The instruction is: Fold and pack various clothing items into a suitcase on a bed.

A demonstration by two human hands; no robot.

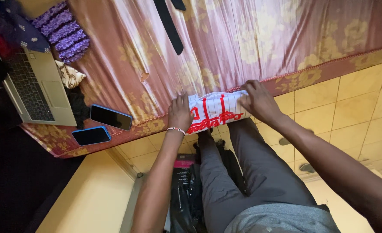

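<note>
Single head-worn camera looks steeply down, close over the bed edge (243, 56), tiled floor (350, 112) and wearer's legs (243, 172).
</note>
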